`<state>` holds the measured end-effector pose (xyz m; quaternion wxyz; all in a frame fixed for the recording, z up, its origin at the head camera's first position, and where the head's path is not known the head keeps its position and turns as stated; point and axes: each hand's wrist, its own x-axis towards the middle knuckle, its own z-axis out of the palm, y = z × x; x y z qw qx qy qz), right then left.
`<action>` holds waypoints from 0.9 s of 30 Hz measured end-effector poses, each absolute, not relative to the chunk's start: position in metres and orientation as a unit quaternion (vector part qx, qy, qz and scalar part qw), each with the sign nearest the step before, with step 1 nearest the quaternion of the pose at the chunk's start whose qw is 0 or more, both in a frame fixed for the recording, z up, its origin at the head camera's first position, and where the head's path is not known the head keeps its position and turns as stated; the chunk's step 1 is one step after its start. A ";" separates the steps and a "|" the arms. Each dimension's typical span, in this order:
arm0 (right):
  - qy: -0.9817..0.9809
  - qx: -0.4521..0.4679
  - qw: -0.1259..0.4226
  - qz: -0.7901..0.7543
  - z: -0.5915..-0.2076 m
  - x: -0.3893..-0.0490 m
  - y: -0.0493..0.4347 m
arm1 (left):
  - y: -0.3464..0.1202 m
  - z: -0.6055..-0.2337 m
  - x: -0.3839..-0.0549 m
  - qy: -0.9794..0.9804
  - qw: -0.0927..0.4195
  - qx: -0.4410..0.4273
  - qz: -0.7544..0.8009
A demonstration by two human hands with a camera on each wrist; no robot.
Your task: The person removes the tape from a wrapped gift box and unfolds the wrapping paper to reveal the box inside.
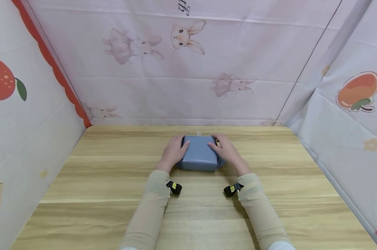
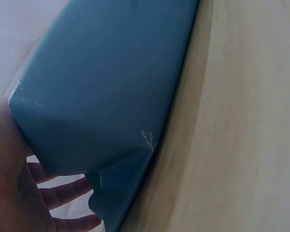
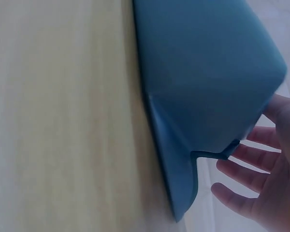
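Observation:
A box wrapped in shiny blue paper (image 1: pixel 199 152) lies on the wooden table between both hands. My left hand (image 1: pixel 173 151) holds its left end, thumb on the top face and fingers down at the far side. My right hand (image 1: pixel 226 151) holds the right end in the same way, thumb over the top edge. Loose paper flaps stick out at both ends, one showing as a flap (image 2: pixel 121 186) in the left wrist view and one as a flap (image 3: pixel 176 169) in the right wrist view. Some fingertips are hidden behind the paper in the left wrist view.
The wood-grain table (image 1: pixel 97 180) runs up to a back wall sheet (image 1: pixel 175 100) printed with rabbits. Fruit-printed sheets stand at the left and right sides. A small clear piece (image 1: pixel 198 133) shows just beyond the box. Black wrist cameras sit on both sleeves.

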<state>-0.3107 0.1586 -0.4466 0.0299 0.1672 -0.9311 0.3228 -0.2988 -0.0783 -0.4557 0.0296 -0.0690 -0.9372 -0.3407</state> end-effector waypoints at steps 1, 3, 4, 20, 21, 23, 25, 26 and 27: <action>-0.931 0.168 0.030 0.323 -0.447 -0.311 0.159 | -0.078 -0.456 -0.299 -0.938 0.028 -0.067 -0.340; -0.930 0.171 0.033 0.323 -0.449 -0.312 0.158 | -0.076 -0.457 -0.299 -0.938 0.029 -0.064 -0.341; -0.930 0.172 0.034 0.323 -0.449 -0.313 0.158 | -0.076 -0.457 -0.300 -0.937 0.029 -0.062 -0.343; -0.926 0.182 0.090 0.317 -0.443 -0.313 0.152 | -0.072 -0.447 -0.304 -0.938 0.031 -0.101 -0.330; -0.925 0.185 0.099 0.317 -0.443 -0.314 0.151 | -0.072 -0.447 -0.304 -0.940 0.031 -0.103 -0.323; -0.921 0.190 0.115 0.320 -0.442 -0.314 0.149 | -0.072 -0.447 -0.305 -0.944 0.027 -0.106 -0.312; -0.920 0.191 0.125 0.319 -0.442 -0.315 0.148 | -0.072 -0.447 -0.305 -0.945 0.025 -0.110 -0.306; -0.920 0.191 0.127 0.318 -0.442 -0.316 0.147 | -0.072 -0.447 -0.305 -0.946 0.025 -0.111 -0.303; -0.920 0.190 0.128 0.318 -0.442 -0.317 0.146 | -0.072 -0.447 -0.305 -0.947 0.026 -0.113 -0.300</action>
